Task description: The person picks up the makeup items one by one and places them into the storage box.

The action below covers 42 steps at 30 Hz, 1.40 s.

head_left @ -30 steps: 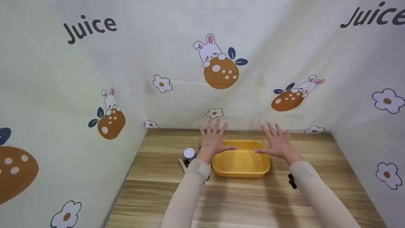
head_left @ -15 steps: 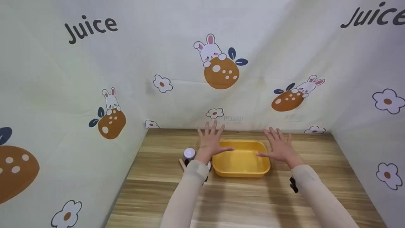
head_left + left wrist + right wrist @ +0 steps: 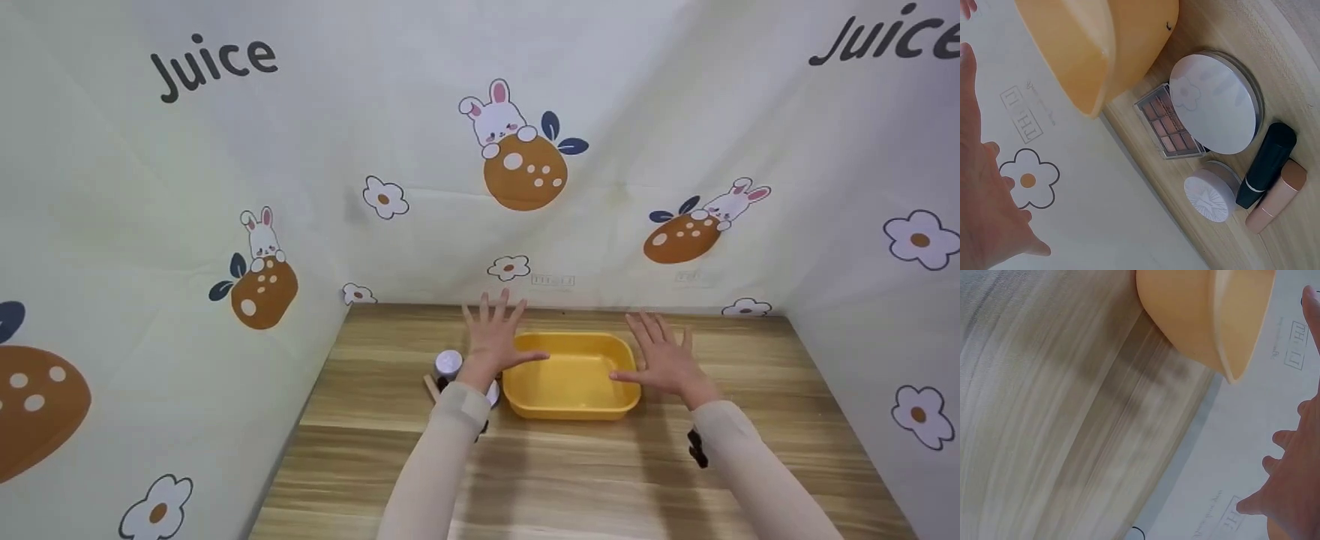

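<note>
Fingers spread, my left hand (image 3: pixel 493 343) hovers over the left rim of a yellow plastic basin (image 3: pixel 574 390) and holds nothing. My right hand (image 3: pixel 664 361) is likewise spread over the basin's right side, its thumb overlapping the rim in the head view. Makeup lies left of the basin: an eyeshadow palette (image 3: pixel 1167 125), a round compact with a mirror-like lid (image 3: pixel 1213 104) partly over it, and a small jar with a pale ridged lid (image 3: pixel 1206 198). Beside them are a dark tube (image 3: pixel 1268 163) and a rose-tan tube (image 3: pixel 1278 196), lying side by side.
The basin and makeup stand on a wood-grain table (image 3: pixel 375 465). Pale sheets printed with rabbits, oranges and flowers form a back wall (image 3: pixel 600 97) and side walls close around the table. Part of the makeup is hidden behind my left forearm in the head view.
Both hands have drawn slightly back toward me and a little farther apart, fingers still spread. The basin and makeup have not moved.
</note>
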{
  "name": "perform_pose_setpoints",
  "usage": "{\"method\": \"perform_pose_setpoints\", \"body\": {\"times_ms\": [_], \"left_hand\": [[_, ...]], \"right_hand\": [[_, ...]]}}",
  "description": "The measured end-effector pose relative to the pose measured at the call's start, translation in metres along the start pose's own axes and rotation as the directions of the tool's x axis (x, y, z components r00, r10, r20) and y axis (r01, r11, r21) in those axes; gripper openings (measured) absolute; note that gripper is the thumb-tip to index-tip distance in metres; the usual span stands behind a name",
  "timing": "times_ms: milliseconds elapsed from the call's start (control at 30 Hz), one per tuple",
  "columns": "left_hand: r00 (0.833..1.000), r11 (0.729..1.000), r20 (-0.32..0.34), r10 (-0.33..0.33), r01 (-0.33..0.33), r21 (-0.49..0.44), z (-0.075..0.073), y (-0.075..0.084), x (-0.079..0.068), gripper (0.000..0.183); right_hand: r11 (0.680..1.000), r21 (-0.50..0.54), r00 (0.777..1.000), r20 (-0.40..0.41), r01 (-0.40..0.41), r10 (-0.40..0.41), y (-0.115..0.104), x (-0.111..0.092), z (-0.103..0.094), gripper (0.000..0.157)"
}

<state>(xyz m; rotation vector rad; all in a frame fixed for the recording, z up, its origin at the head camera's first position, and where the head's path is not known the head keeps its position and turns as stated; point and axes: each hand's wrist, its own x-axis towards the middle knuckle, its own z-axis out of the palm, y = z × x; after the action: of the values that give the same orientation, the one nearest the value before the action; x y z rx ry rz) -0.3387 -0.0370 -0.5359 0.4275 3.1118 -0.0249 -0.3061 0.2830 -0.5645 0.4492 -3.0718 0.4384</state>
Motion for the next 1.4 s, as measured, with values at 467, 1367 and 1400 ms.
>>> {"method": "perform_pose_setpoints", "body": {"times_ms": [467, 1367, 1400], "left_hand": [[0.999, 1.000, 0.032, -0.028, 0.027, 0.016, 0.013, -0.013, 0.001, 0.112], [0.997, 0.995, 0.019, -0.078, 0.078, -0.055, 0.034, -0.039, -0.013, 0.111], [0.997, 0.995, 0.020, -0.077, 0.078, -0.060, 0.034, -0.040, -0.014, 0.111]], "right_hand": [[1.000, 0.010, 1.000, 0.022, -0.020, 0.020, 0.003, -0.008, 0.020, 0.114], [0.996, 0.073, 0.998, 0.019, -0.053, 0.051, 0.000, -0.015, 0.052, 0.108], [0.996, 0.075, 0.998, 0.023, -0.056, 0.055, -0.001, -0.015, 0.053, 0.108]]}}
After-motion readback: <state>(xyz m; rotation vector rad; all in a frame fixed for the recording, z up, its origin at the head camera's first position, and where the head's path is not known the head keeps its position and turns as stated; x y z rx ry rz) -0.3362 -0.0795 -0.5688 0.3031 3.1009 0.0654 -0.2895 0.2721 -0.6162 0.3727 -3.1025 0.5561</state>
